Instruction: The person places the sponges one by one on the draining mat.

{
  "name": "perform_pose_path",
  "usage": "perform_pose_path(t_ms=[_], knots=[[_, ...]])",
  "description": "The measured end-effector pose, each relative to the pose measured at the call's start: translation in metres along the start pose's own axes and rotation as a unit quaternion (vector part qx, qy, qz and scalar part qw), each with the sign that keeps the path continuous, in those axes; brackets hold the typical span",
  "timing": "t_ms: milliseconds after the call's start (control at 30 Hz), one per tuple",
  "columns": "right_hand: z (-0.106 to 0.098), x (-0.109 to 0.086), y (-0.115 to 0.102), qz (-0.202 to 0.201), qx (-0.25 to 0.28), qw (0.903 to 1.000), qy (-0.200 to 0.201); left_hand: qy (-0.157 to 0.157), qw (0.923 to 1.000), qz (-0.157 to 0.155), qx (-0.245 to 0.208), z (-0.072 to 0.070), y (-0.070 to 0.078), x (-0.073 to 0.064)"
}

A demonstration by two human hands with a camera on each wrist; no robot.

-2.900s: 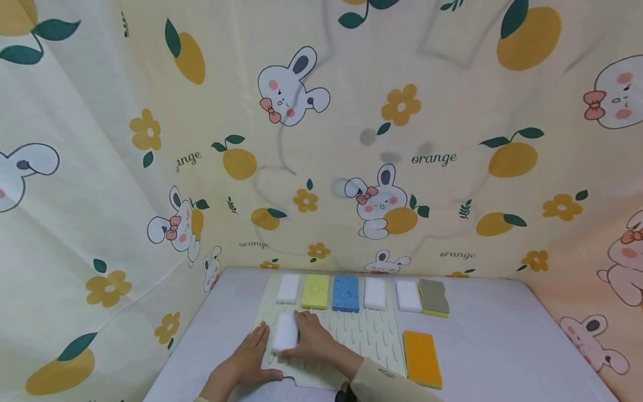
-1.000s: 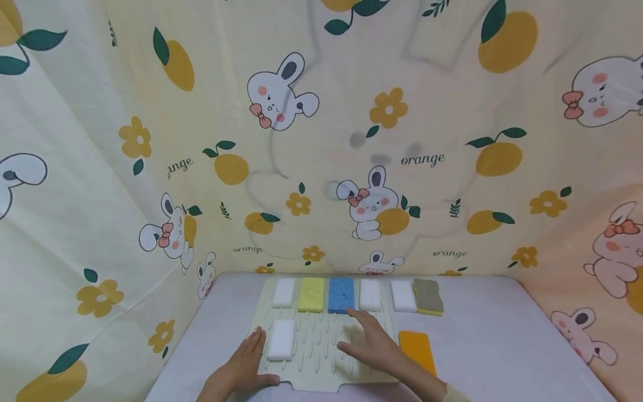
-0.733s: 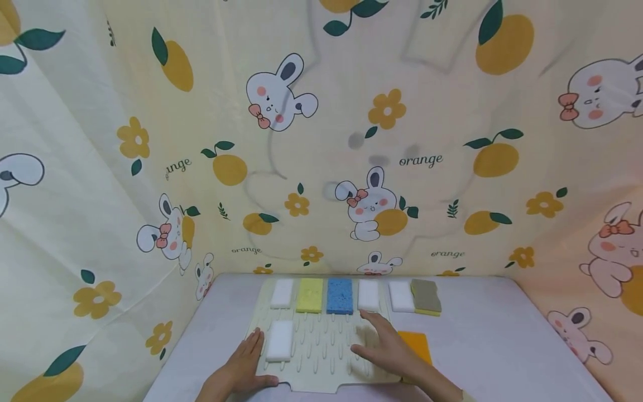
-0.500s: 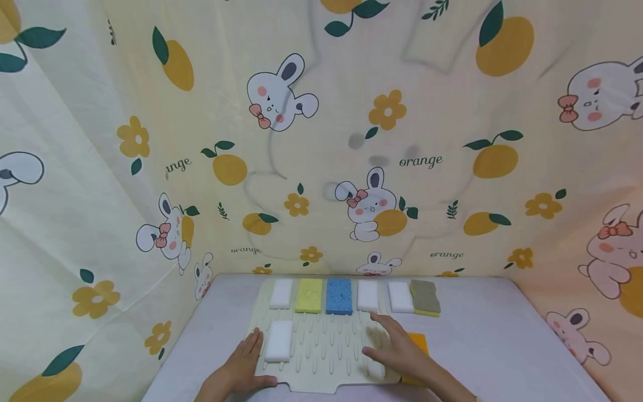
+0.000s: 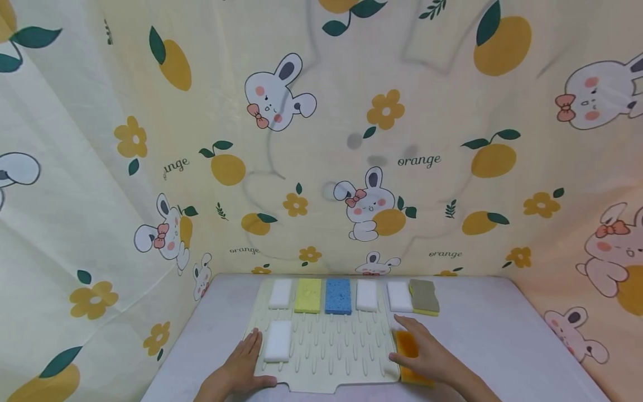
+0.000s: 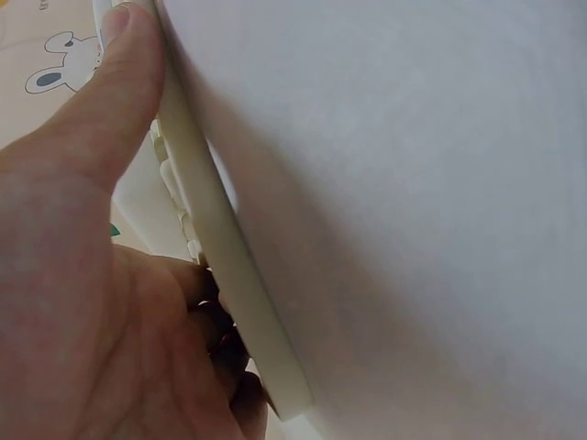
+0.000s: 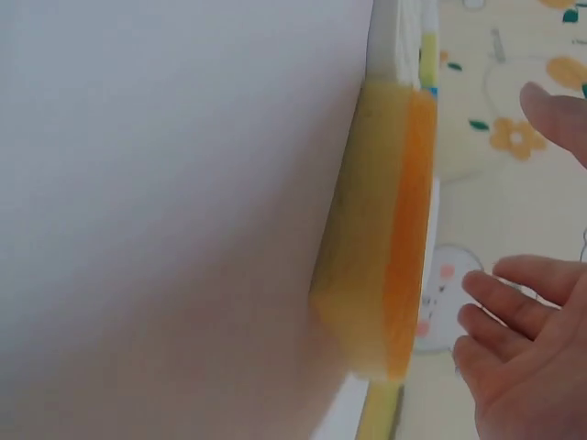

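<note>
My left hand (image 5: 238, 363) rests along the left edge of a cream ridged board (image 5: 313, 384); in the left wrist view its thumb and fingers lie against the board's rim (image 6: 215, 220). Beside the board's right edge, an orange sponge (image 5: 406, 342) lies on the table, partly covered by my right hand (image 5: 427, 352). That hand hovers over it with fingers spread, apart from the sponge (image 7: 367, 229) in the right wrist view, holding nothing. A white sponge (image 5: 278, 340) sits on the board near my left fingers.
Along the board's far edge stand a white sponge (image 5: 280, 294), a yellow sponge (image 5: 307, 296), a blue sponge (image 5: 338, 296) and another white sponge (image 5: 367, 295). Right of the board lie a white sponge (image 5: 399, 296) and a grey-topped yellow sponge (image 5: 424, 297). A patterned curtain (image 5: 321, 139) encloses the table.
My right hand let go of the white sponge at the board's front left, then moved right across the board to above the orange sponge. My left hand stays at the board's edge.
</note>
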State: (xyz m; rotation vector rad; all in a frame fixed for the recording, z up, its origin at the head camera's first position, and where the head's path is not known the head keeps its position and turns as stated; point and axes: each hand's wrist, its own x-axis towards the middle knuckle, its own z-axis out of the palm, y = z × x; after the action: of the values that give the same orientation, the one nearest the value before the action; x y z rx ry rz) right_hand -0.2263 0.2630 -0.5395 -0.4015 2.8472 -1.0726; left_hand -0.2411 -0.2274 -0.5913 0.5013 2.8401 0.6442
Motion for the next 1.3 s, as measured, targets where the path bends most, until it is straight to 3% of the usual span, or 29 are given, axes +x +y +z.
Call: perform_pose_path(t_ms=[533,767,1000,1300], knots=[[-0.012,-0.012,0.033,0.003,-0.011,0.9979,-0.064,-0.015,0.9998,-0.015,0.001,-0.004,0.004,-0.003],[-0.014,-0.014,0.037,0.014,-0.013,0.9962,-0.085,-0.03,0.998,-0.049,0.025,-0.015,0.021,-0.004],[-0.014,-0.013,0.037,0.053,-0.012,0.9941,-0.094,-0.029,0.9986,-0.042,0.016,-0.01,0.014,-0.001],[-0.018,-0.016,0.04,0.033,-0.023,0.9947,-0.095,-0.028,0.999,-0.033,0.008,-0.006,0.009,0.0]])
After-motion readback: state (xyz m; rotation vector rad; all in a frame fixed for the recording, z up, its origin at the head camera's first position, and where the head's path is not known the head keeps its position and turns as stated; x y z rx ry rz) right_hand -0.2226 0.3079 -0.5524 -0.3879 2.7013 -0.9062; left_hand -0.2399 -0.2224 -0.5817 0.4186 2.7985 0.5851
